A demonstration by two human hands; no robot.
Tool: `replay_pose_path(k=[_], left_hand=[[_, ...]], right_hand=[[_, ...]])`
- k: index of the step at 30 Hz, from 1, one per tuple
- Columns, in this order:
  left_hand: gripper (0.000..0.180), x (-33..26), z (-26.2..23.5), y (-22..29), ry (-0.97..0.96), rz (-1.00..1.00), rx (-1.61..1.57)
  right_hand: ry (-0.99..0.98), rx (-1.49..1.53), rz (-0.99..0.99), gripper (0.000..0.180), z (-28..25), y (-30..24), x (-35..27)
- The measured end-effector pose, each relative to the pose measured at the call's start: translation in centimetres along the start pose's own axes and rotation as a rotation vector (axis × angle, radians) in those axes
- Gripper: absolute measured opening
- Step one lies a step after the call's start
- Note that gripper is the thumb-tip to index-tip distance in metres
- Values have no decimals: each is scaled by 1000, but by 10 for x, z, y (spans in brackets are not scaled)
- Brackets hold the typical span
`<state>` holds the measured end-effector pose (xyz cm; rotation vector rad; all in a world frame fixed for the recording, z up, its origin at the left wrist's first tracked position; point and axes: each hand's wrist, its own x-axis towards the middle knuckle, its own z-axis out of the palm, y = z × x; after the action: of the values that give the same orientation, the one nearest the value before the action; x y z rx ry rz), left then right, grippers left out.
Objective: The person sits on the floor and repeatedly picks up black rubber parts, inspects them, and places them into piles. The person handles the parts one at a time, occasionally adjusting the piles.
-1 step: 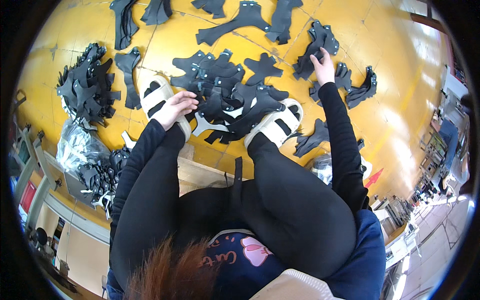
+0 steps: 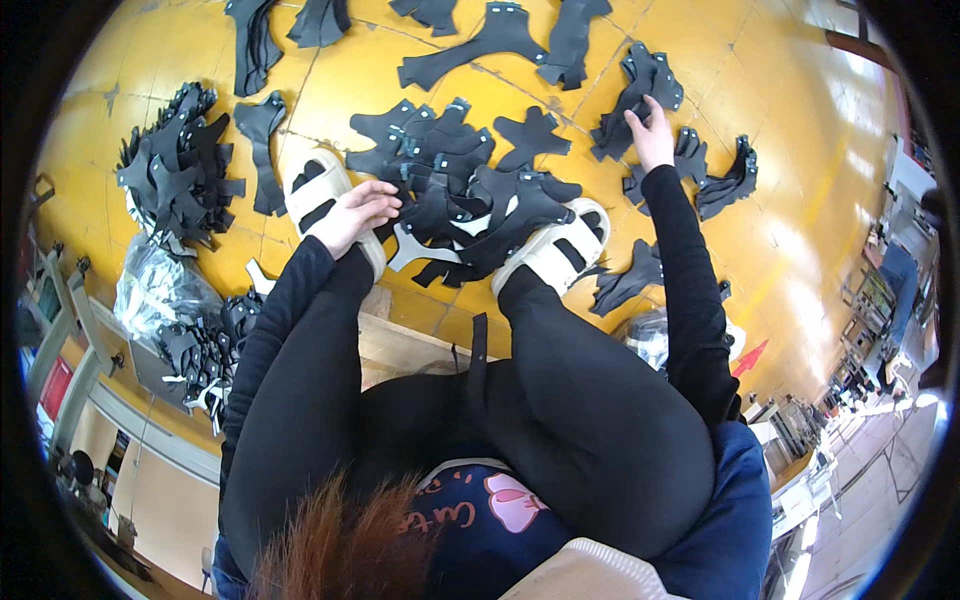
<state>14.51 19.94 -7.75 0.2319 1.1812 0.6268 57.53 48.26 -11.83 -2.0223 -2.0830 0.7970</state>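
My right hand (image 2: 655, 137) reaches out to the far right, over a stack of black cut fabric pieces (image 2: 640, 75). Its thumb and forefinger are apart, their tips at the pieces; I see nothing held between them. Near my left sandal, my left hand (image 2: 357, 215) hovers with its fingers loosely stretched and nothing in them. Just right of those fingers, between my feet, lies a jumbled heap of black branched pieces (image 2: 440, 150), some with small pale stickers. A piece with a whitish side (image 2: 413, 247) shows at the heap's near edge.
More black pieces lie on the yellow floor (image 2: 330, 85): a thick bundle (image 2: 175, 170) at left, strips (image 2: 480, 40) at the far side, and a small stack (image 2: 728, 178) at right. A clear plastic bag (image 2: 160, 290) sits at left. My cream sandals (image 2: 560, 248) flank the heap.
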Motion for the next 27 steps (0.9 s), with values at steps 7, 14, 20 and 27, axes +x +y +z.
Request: replay_pose_path(k=[7,14,20,27], left_hand=[[23,5,-2,0,13,25,-57],[23,11,-2,0,11,20,-25],[24,13,-3,0,4,27,-18],[24,10,-3,0,6,35,-41]], right_hand=[[161,-282,-215,48,-12,-31,2],[-347,15,-685,26,29,-113,-39],[-525,14,-877,29,83,-153,-75],[-605,-38,-582,29,84,-176,-78]])
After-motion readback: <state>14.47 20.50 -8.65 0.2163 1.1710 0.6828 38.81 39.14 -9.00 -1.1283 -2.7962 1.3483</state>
